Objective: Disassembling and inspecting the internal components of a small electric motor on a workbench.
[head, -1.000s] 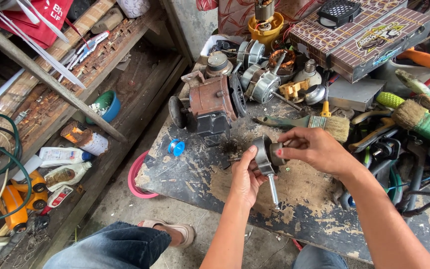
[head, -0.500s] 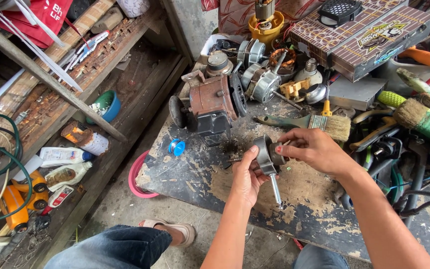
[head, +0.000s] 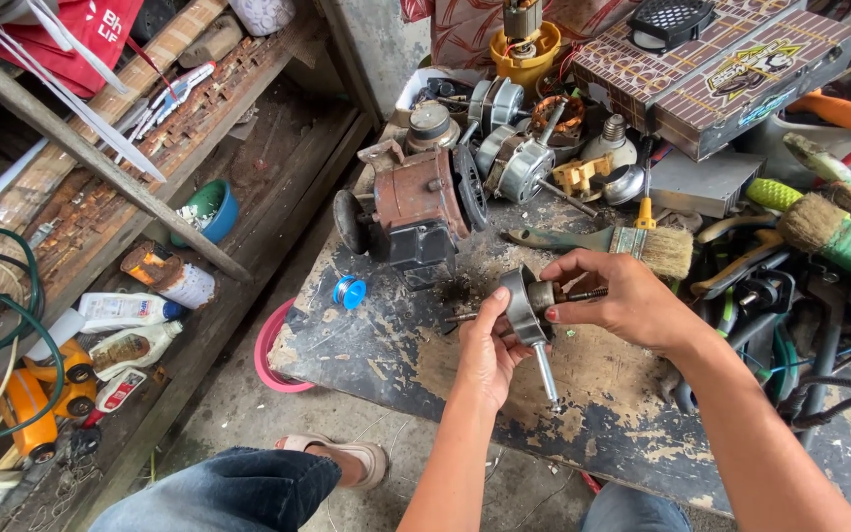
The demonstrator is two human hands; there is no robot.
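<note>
Shelves (head: 100, 197) on your far left carry bottles and a blue bowl (head: 211, 209). Further right, a rusty motor housing (head: 416, 202) stands on the worn workbench (head: 386, 345). Your left hand (head: 490, 345) pinches the rim of a small metal motor part (head: 527, 307), held just above the bench with its shaft pointing down; your right hand (head: 618, 300) clasps its other side. A paintbrush (head: 632, 241) lies just behind.

Two bare hands, the left hand (head: 488, 347) and the right hand (head: 620, 299), hold one small metal motor part (head: 527, 307) over one worn workbench (head: 386, 345). On it lie two paintbrushes (head: 603, 241), one rusty motor (head: 416, 205) and one blue spool (head: 349, 292). One blue bowl (head: 211, 210) sits on the shelf, and three plastic bottles (head: 120, 310) below it.
</note>
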